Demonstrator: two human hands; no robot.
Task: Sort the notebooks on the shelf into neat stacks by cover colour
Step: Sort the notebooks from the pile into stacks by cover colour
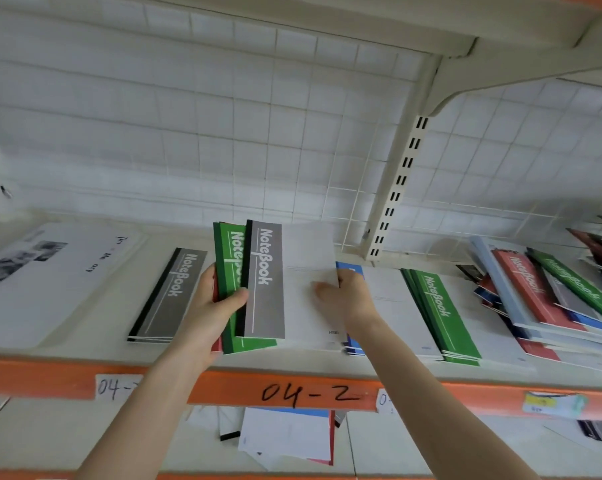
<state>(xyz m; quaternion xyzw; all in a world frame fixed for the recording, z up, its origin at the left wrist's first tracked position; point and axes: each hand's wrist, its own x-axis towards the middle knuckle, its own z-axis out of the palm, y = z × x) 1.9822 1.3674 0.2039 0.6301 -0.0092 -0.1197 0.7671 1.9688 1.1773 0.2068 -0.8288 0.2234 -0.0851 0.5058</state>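
Over shelf (116, 306), left grip (213, 306) clasping fanned notebooks (232, 258) (red mostly hidden), right grip (348, 299) apparently pinching grey notebook (266, 299).

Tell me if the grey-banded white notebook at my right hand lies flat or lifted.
Lifted. The grey-banded white notebook stands tilted above the cream shelf, right hand gripping its right edge, left hand holding green notebooks behind it.

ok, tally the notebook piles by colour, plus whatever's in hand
grey stack: 1
blue stack: 1
green stack: 1
mixed-colour pile: 1
mixed bundle, held by left hand and right hand: 1
Total: 5
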